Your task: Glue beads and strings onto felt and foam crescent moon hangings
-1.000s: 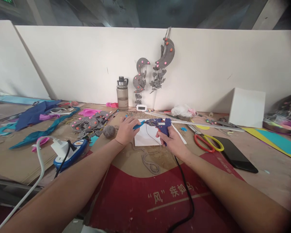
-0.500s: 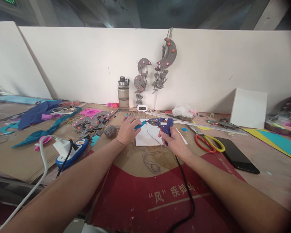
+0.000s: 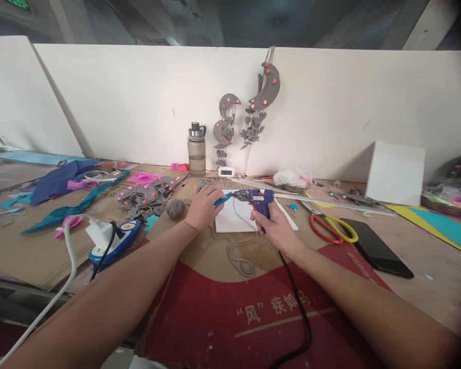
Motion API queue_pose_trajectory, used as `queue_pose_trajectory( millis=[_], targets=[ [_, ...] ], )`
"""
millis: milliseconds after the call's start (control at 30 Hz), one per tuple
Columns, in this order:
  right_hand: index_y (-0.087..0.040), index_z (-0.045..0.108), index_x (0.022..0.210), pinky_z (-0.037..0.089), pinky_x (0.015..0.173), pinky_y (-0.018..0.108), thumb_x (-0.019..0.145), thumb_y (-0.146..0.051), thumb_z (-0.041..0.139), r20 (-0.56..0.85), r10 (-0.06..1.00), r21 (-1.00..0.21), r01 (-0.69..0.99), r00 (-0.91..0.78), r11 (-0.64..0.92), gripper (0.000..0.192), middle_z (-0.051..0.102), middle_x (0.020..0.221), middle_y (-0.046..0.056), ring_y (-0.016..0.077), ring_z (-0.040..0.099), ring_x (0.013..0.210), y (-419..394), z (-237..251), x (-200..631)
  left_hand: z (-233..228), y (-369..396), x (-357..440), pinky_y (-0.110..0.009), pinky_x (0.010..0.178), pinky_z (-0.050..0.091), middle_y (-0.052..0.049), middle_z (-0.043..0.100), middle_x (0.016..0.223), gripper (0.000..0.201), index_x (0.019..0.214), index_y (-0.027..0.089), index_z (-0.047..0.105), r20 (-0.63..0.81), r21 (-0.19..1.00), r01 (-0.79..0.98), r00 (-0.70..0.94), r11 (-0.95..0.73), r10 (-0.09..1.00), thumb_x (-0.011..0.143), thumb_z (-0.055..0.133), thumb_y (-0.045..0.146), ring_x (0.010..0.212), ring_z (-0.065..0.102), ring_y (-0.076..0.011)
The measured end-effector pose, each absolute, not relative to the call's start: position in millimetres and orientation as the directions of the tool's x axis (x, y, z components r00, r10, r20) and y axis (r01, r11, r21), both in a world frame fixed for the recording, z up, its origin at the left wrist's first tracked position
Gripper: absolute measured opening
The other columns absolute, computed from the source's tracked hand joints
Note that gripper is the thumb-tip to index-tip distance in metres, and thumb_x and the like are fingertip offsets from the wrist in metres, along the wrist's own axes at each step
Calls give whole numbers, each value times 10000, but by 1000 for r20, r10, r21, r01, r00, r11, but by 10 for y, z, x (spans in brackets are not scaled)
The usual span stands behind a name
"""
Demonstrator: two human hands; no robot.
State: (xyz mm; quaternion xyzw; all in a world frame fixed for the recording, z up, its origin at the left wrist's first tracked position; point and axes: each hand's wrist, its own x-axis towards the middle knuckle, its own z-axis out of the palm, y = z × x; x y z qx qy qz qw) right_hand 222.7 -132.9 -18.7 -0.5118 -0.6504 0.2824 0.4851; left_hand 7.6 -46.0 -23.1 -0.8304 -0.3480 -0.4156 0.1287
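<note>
My right hand (image 3: 271, 220) is wrapped round the grip of a blue hot glue gun (image 3: 255, 197), its nozzle pointing left. Between the fingers of my left hand (image 3: 205, 206) is a small blue felt piece (image 3: 223, 199). The nozzle tip meets or nearly meets this piece; I cannot tell which. Below them lies a white sheet (image 3: 230, 220). A thin grey strand (image 3: 236, 207) hangs near the nozzle, and grey yarn (image 3: 242, 265) lies looped on the cardboard. Left of my left hand sits a ball of grey yarn (image 3: 175, 208).
Red-and-yellow scissors (image 3: 332, 228) and a black phone (image 3: 376, 248) lie at right. A blue power strip (image 3: 117, 243) with a white cable is at left. A water bottle (image 3: 196, 154) stands at the back, near grey moon hangings (image 3: 267, 89). The black cord (image 3: 301, 312) runs toward me.
Both hands keep almost the same pose, with the glue gun at the blue felt piece. The whole view has shifted very slightly.
</note>
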Motion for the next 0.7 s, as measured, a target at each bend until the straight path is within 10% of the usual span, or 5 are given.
queue_pose_trajectory(
  millis=[700],
  targets=[
    [-212,509,978,437,506,271,862,-377,525,370,928,-847,425,40,319,202,602,666,-16,132,521,510,-1345,-196,2206,-259,-460,100,-406,880,340,-29,705,941,89,853,228,619,779,67,713,400,-698,483,826,584,150,922,605,-212]
  ],
)
